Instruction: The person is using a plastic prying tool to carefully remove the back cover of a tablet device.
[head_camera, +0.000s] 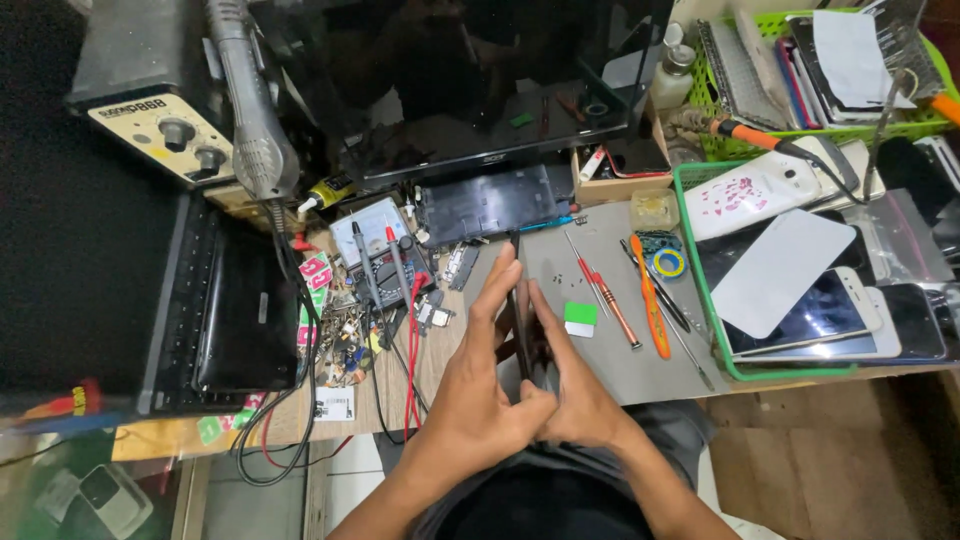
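Between two hands, one dark phone edge-on.

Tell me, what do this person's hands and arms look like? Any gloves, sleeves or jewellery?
Both hands are bare: no gloves on the left hand or the right hand. No rings, watch or bracelets show. The forearms are uncovered up to the bottom edge of the picture, so no sleeves are visible. The fingers are slim with short nails. Dark clothing shows below, between the arms.
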